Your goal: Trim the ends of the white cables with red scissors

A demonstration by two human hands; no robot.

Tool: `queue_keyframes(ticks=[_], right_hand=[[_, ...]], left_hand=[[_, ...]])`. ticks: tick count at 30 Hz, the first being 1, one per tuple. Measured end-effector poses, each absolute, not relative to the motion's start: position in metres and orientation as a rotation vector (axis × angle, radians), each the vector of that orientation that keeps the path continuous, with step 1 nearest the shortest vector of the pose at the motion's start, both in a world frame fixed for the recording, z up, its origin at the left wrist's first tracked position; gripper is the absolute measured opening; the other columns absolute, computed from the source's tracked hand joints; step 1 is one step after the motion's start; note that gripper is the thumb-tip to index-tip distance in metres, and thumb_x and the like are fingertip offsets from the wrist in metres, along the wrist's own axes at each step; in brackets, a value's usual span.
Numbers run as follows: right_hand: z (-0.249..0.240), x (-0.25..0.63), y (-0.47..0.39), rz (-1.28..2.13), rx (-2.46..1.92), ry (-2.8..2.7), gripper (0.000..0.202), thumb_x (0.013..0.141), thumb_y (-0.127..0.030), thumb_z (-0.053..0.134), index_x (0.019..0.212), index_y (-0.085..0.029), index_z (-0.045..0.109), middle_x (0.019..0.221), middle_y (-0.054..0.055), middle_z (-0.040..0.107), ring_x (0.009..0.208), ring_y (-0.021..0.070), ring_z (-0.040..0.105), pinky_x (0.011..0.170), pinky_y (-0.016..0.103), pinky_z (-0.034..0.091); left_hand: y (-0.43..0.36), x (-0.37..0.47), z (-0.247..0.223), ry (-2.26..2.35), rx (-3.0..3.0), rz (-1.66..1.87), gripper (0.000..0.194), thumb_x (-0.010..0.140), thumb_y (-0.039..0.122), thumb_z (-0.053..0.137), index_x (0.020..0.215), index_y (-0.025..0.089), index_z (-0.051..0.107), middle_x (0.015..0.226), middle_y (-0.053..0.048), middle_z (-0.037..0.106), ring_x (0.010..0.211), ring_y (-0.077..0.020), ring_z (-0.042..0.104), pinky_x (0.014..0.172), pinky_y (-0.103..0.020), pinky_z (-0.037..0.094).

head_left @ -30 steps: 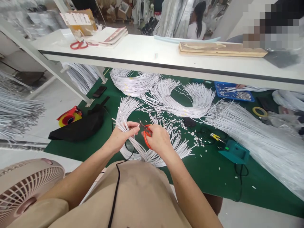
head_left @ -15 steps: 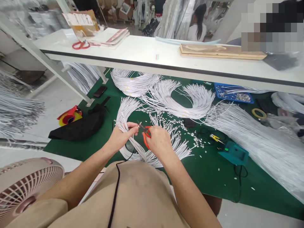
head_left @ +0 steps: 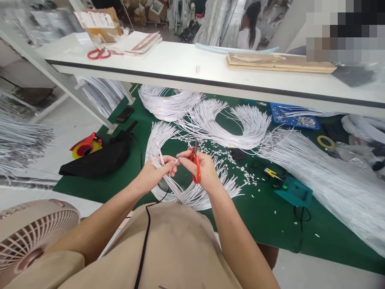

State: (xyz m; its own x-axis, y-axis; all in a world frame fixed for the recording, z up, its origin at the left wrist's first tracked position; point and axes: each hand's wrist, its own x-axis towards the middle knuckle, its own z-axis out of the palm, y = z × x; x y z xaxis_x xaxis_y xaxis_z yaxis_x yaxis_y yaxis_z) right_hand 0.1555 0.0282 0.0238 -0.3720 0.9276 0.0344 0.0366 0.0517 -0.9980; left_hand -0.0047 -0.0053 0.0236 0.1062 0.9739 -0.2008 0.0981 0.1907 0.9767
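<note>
My left hand (head_left: 158, 171) is closed around several white wires (head_left: 160, 154), with one wire end pinched out between thumb and forefinger. In my right hand (head_left: 202, 166) sits a pair of red-handled scissors (head_left: 197, 168), blades pointing away from me. The thumb and forefinger of that same hand touch the wire end at my left fingertips. Below both hands a curved bundle of white wires (head_left: 195, 196) lies on the green table mat (head_left: 252, 224). Small white and silvery offcuts (head_left: 222, 154) are scattered just beyond the right hand.
More wire bundles (head_left: 249, 128) lie behind. A blue tray (head_left: 294, 116) of small metal parts, a teal box (head_left: 294, 192) and yellow-handled pliers (head_left: 270, 172) are to the right. A black pouch (head_left: 96, 160) and tape dispenser (head_left: 86, 146) lie left. A white shelf (head_left: 180, 60) crosses above.
The scissors have swung from pointing at the wire end in my left hand to pointing away. My right thumb and forefinger have come over to the wire end. My left hand has barely moved.
</note>
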Motion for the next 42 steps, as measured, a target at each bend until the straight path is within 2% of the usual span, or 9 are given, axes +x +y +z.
queue_keyframes(ticks=[7, 11, 17, 23, 28, 32, 36, 38, 42], right_hand=[[0.02, 0.148, 0.026, 1.446, -1.023, -1.407, 0.016, 0.075, -0.031, 0.056, 0.075, -0.018, 0.064, 0.071, 0.0, 0.063, 0.07, 0.0126, 0.056, 0.072, 0.027, 0.044], [0.015, 0.143, 0.023, 1.43, -1.098, -1.359, 0.019, 0.074, -0.034, 0.056, 0.07, -0.017, 0.061, 0.065, -0.001, 0.057, 0.062, 0.0112, 0.05, 0.062, 0.024, 0.041], [0.017, 0.135, 0.009, 1.222, -1.149, -1.414, 0.013, 0.074, -0.03, 0.056, 0.069, -0.018, 0.058, 0.069, -0.001, 0.054, 0.066, 0.0114, 0.048, 0.064, 0.024, 0.039], [0.018, 0.135, 0.019, 1.314, -1.139, -1.078, 0.026, 0.077, -0.039, 0.052, 0.071, -0.016, 0.063, 0.068, 0.001, 0.057, 0.064, 0.0115, 0.05, 0.064, 0.026, 0.041], [0.012, 0.132, 0.022, 1.334, -1.143, -1.315, 0.021, 0.07, -0.035, 0.059, 0.077, -0.017, 0.066, 0.074, 0.002, 0.061, 0.067, 0.0131, 0.054, 0.064, 0.026, 0.042], [0.007, 0.139, 0.022, 1.056, -1.299, -1.24, 0.019, 0.075, -0.033, 0.055, 0.078, -0.016, 0.064, 0.074, 0.002, 0.06, 0.066, 0.0127, 0.053, 0.064, 0.026, 0.042], [0.009, 0.146, 0.02, 0.583, -1.38, -1.296, 0.019, 0.079, -0.024, 0.05, 0.092, -0.017, 0.062, 0.086, 0.005, 0.059, 0.079, 0.0149, 0.053, 0.075, 0.029, 0.041], [0.012, 0.143, 0.016, 0.542, -1.286, -1.45, 0.019, 0.08, -0.021, 0.049, 0.094, -0.018, 0.062, 0.084, 0.004, 0.058, 0.08, 0.0149, 0.053, 0.075, 0.029, 0.041], [0.01, 0.132, 0.008, 0.692, -1.172, -1.779, 0.011, 0.077, -0.018, 0.049, 0.073, -0.018, 0.06, 0.074, 0.002, 0.056, 0.073, 0.014, 0.05, 0.067, 0.026, 0.039]], left_hand=[[-0.006, -0.005, 0.024, 1.283, 1.162, 0.935, 0.025, 0.076, 0.041, 0.056, 0.077, 0.017, 0.062, 0.064, -0.002, 0.058, 0.059, -0.0135, 0.052, 0.057, -0.026, 0.04], [-0.006, -0.005, 0.021, 1.317, 1.134, 0.944, 0.024, 0.074, 0.041, 0.058, 0.079, 0.018, 0.063, 0.064, -0.001, 0.06, 0.061, -0.0137, 0.054, 0.059, -0.025, 0.04], [-0.004, -0.004, 0.015, 1.416, 1.107, 1.053, 0.024, 0.065, 0.035, 0.069, 0.078, 0.016, 0.064, 0.073, -0.002, 0.062, 0.067, -0.0141, 0.054, 0.062, -0.025, 0.04], [-0.004, -0.005, 0.013, 1.437, 1.034, 1.064, 0.028, 0.062, 0.036, 0.071, 0.08, 0.016, 0.063, 0.063, 0.0, 0.059, 0.059, -0.0129, 0.052, 0.057, -0.025, 0.038], [-0.002, -0.011, 0.013, 1.341, 1.048, 1.021, 0.029, 0.064, 0.035, 0.071, 0.084, 0.016, 0.062, 0.07, -0.002, 0.063, 0.066, -0.0146, 0.057, 0.064, -0.026, 0.042], [-0.001, -0.019, 0.009, 1.235, 0.973, 0.953, 0.035, 0.063, 0.034, 0.072, 0.092, 0.017, 0.061, 0.09, -0.007, 0.067, 0.087, -0.0211, 0.062, 0.084, -0.035, 0.044], [0.0, -0.024, 0.005, 1.245, 0.943, 0.913, 0.039, 0.062, 0.032, 0.073, 0.096, 0.017, 0.061, 0.096, -0.009, 0.066, 0.093, -0.0243, 0.061, 0.089, -0.041, 0.042], [0.001, -0.023, 0.004, 1.269, 0.964, 0.926, 0.041, 0.062, 0.032, 0.073, 0.097, 0.016, 0.061, 0.095, -0.009, 0.066, 0.092, -0.0245, 0.061, 0.088, -0.04, 0.043], [0.001, -0.02, 0.002, 1.237, 1.008, 1.003, 0.039, 0.063, 0.031, 0.073, 0.098, 0.017, 0.061, 0.097, -0.008, 0.065, 0.092, -0.0228, 0.06, 0.086, -0.037, 0.044]])
